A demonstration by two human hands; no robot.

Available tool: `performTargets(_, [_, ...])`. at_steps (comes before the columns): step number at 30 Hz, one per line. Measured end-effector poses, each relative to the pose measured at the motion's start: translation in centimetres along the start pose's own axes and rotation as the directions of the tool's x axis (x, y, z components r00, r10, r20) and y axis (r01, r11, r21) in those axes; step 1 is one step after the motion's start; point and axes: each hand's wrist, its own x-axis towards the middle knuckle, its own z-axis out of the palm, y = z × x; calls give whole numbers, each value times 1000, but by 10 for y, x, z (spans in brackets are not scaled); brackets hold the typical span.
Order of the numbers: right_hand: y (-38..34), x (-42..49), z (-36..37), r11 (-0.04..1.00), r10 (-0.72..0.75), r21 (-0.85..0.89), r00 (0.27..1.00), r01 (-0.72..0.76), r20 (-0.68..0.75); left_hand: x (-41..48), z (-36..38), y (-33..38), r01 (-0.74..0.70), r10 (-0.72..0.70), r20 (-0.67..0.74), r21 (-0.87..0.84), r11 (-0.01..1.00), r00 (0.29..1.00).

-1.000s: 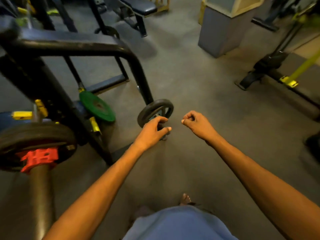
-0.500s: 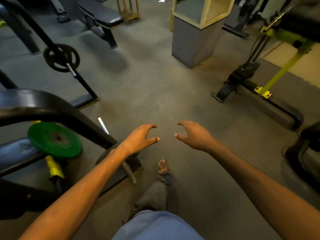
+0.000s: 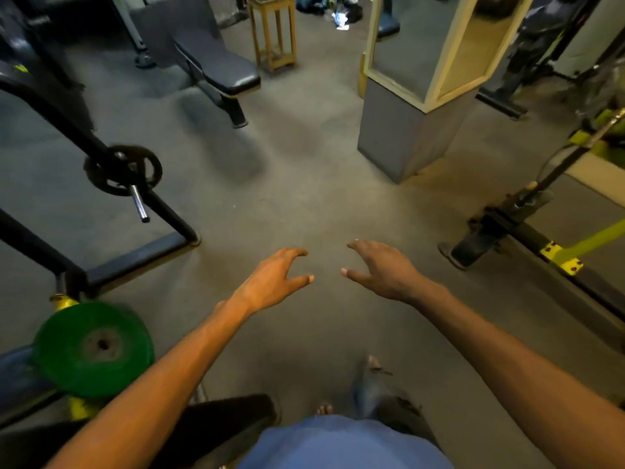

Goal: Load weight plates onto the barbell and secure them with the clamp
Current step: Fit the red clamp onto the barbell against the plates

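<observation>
My left hand [image 3: 272, 280] and my right hand [image 3: 382, 270] are stretched out in front of me over bare floor, fingers spread, holding nothing. A green weight plate [image 3: 93, 346] lies flat on a rack peg at the lower left. Farther back on the left a small black plate [image 3: 123, 169] sits on a chrome peg [image 3: 139, 203] of the black rack frame. The barbell and the red clamp are out of view.
A black rack frame [image 3: 135, 262] runs along the left. A padded bench [image 3: 216, 69] and a wooden stool [image 3: 274, 32] stand at the back. A grey pillar with mirrors [image 3: 406, 130] rises centre right. A yellow-and-black machine [image 3: 527, 228] occupies the right. Grey floor lies ahead.
The view has swung away from the loaded barbell end and the small black plate by my hands. Both hands have opened from near-closed to spread and now hover over open floor.
</observation>
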Motion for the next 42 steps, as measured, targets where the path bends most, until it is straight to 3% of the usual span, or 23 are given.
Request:
performTargets(10, [41,292,-76,981,-194,-14,980,195,50,216,-94,-76,206,-210,-38,-86,975,977])
performTargets(18, [-12,521,-162,914,-390,-47,906,402,164,323,-203,-154,392,-443,-169,-268,880,880])
performTargets(26, [-119,756,-167,842,-504,-71,827,535,250,440,-295,-320,459,-562,-209,-388,799,801])
performTargets(34, [-266,963,-221,793,-569,-80,781,604,257,507,-461,-484,491,-639,-265,-454,743,722])
performTargets(38, [-358,1066,-228,714,-656,-67,698,697,287,524,-524,-562,501,-696,-314,-514,696,646])
performTargets(42, [-457,1163,-212,585,-751,-48,563,810,346,540,-564,-650,532,-774,-367,-571,625,515])
